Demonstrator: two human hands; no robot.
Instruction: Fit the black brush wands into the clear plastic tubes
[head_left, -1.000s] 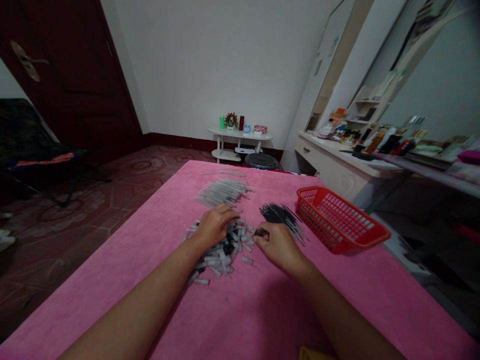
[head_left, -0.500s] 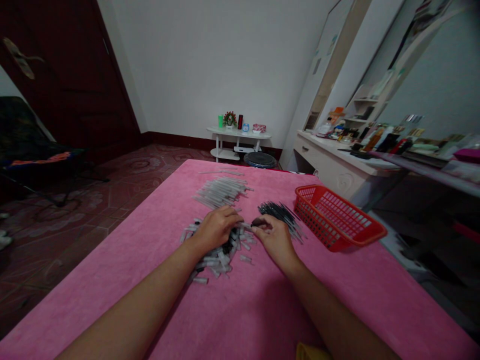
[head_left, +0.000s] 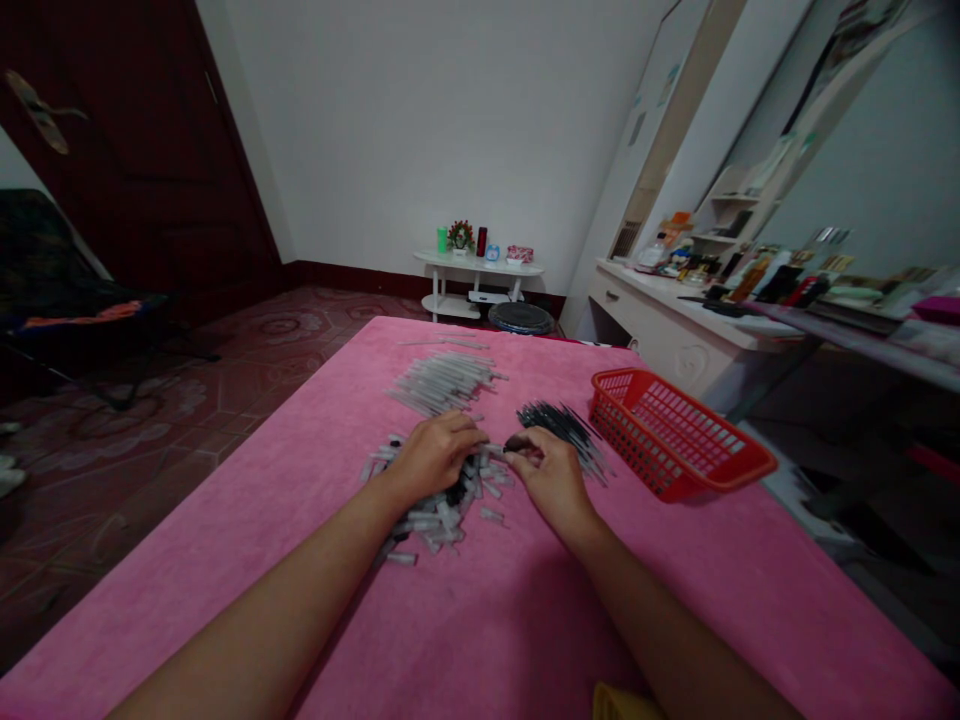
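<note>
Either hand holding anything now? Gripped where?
Right hand pinches a small dark piece by one end, between the fingers. Left hand lies curled on the pile of short grey caps; whether it grips one cannot be told.

Left hand [head_left: 431,462], right hand [head_left: 553,478] curled, fingertips close

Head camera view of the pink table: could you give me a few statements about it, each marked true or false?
1. The left hand rests on the heap of short grey pieces. True.
2. The red basket holds the black rods. False: it looks empty; the rods lie on the pink cloth beside it.
3. The right hand pinches a small dark piece. True.
4. The long grey tubes lie nearer than the hands. False: they lie beyond them.
</note>
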